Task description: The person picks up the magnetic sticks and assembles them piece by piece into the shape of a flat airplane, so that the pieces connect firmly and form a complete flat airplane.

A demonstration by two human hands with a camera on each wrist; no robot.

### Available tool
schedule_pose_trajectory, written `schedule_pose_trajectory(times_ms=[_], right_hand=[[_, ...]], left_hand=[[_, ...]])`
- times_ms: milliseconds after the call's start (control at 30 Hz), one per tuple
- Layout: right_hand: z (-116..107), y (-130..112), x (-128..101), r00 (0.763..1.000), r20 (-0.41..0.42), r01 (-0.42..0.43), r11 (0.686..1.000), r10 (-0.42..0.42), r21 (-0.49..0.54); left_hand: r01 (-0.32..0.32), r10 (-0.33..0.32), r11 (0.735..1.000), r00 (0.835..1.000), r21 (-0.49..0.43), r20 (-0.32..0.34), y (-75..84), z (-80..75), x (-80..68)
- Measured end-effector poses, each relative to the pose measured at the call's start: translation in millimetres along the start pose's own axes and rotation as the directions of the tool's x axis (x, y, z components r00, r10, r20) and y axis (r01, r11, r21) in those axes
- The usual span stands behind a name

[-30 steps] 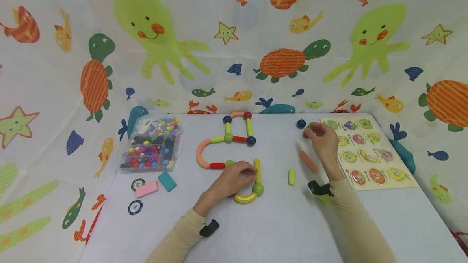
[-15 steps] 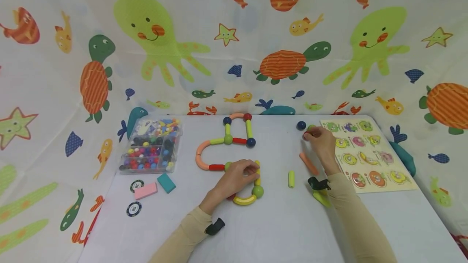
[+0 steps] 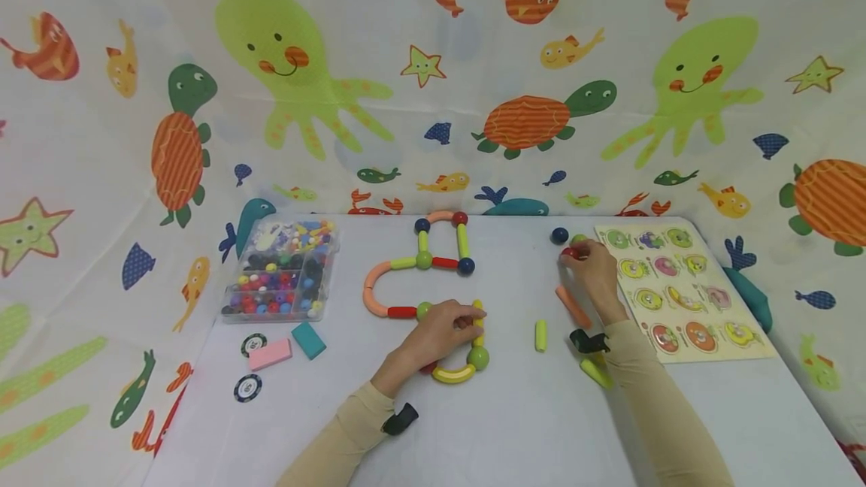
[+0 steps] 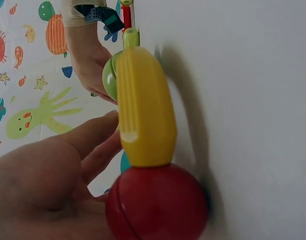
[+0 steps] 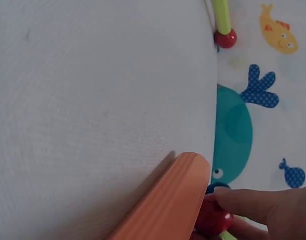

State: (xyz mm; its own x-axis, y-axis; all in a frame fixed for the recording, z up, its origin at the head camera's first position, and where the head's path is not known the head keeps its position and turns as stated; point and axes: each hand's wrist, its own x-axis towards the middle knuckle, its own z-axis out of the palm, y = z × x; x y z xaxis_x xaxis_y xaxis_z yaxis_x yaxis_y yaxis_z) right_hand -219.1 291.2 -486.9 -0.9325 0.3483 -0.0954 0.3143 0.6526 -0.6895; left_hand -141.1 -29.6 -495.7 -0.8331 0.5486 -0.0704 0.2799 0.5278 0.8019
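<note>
Nearest, the left hand (image 3: 436,337) has its fingers partly bent beside the straight yellow stick (image 3: 479,333), and I cannot tell whether it grips it; this stick has its long axis pointing away from the person. Farther and to the right, well apart from the stick, the right hand (image 3: 597,278) pinches the red ball (image 3: 569,252) between thumb and finger, just nearer than the dark blue ball (image 3: 559,235).

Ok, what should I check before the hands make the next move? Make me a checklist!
1. Right hand pinching a red ball: ok.
2. Straight yellow stick touching the green ball at its near end: ok.
3. Curved yellow stick touching that green ball too: ok.
4. Pinched red ball joined to the yellow sticks: not ok, it's apart, off to the right.
5. Left hand gripping the straight stick: cannot tell.
</note>
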Motion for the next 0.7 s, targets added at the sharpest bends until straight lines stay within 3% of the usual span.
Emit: schedule_pose_trajectory(times_ms=[200, 467, 700], right_hand=[[1.7, -4.7, -4.8, 1.0, 0.013, 0.003, 1.0, -0.004, 0.025], [12.8, -22.5, -28.3, 0.977, 0.063, 0.189, 0.967, -0.202, 0.173], [38.6, -41.0, -49.7, 0.94, 0.138, 0.292, 0.943, -0.313, 0.157]], left_hand=[[0.022, -0.023, 1.0, 0.999, 0.016, 0.038, 0.1, -0.2, 2.5], [-0.012, 0.011, 1.0, 1.0, 0.006, 0.028, -2.8, 0.1, 4.5], [0.0, -0.004, 0.999, 0.997, 0.048, 0.072, -1.1, -0.2, 4.2]])
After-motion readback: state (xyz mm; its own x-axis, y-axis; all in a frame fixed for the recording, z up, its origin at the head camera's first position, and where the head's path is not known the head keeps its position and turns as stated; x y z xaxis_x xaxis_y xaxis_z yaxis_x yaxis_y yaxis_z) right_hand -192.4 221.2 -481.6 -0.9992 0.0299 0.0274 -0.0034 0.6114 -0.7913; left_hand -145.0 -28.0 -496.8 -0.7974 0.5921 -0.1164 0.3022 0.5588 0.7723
